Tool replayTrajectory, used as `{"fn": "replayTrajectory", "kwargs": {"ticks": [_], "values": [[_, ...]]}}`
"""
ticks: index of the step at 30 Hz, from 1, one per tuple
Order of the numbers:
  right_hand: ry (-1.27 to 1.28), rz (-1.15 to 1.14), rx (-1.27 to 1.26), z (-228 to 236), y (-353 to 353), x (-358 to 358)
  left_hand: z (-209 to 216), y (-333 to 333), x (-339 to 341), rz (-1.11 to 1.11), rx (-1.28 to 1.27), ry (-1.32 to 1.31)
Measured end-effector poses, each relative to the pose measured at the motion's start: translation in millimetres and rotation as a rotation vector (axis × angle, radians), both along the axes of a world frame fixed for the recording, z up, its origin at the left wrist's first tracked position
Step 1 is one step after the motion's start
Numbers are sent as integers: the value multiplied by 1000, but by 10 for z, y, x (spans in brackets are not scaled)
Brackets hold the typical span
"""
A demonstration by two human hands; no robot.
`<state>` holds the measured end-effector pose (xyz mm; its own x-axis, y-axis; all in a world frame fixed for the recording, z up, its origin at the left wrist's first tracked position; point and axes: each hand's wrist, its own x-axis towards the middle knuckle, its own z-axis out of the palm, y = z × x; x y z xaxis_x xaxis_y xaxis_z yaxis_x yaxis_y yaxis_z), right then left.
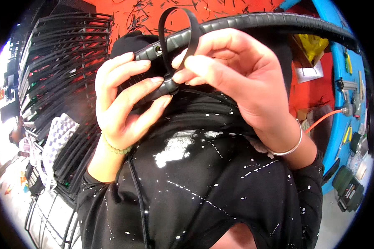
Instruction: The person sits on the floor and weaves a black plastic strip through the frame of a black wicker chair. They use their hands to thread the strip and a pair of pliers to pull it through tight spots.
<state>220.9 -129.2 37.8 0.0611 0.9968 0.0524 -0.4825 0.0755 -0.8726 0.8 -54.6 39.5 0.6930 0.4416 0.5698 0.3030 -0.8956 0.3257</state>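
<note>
A long, curved tube wrapped in black banded strip (253, 23) crosses in front of me and comes back to an end piece near my body. My left hand (122, 101) is closed around this end, its thumb and fingertips pressed on the black end piece (168, 86). A flat black strap (193, 31) stands up from there in a tall loop. My right hand (249, 76) pinches the strap between thumb and fingers close to the end piece. A small hole with a pale metallic glint (158, 50) shows in the tube. My left fingers hide part of the tube.
Many black curved frames (66, 62) are stacked at left, a checkered cloth (62, 130) beside them. Black scraps (220, 6) litter the red floor. At right, a blue table (340, 120) carries tools, an orange hose (324, 119) and a dark green case (348, 189). A box holds yellow material (311, 45).
</note>
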Motion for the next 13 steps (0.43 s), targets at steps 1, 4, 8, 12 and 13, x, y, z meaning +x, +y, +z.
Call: {"fn": "replayTrajectory", "kwargs": {"ticks": [1, 4, 8, 12, 13], "values": [[-58, 6, 7, -7, 8, 4, 0, -2, 22, 0, -3, -2], [-118, 30, -64, 65, 4, 3, -48, 29, 57, -18, -8, -41], [-423, 13, -13, 211, 47, 111, -46, 44, 43, -65, -15, -22], [-689, -13, -12, 294, 118, 141, -85, 53, 35, -76, -1, -63], [-720, 15, -22, 318, 129, 135, -111, 56, 39, -79, -3, -78]]}}
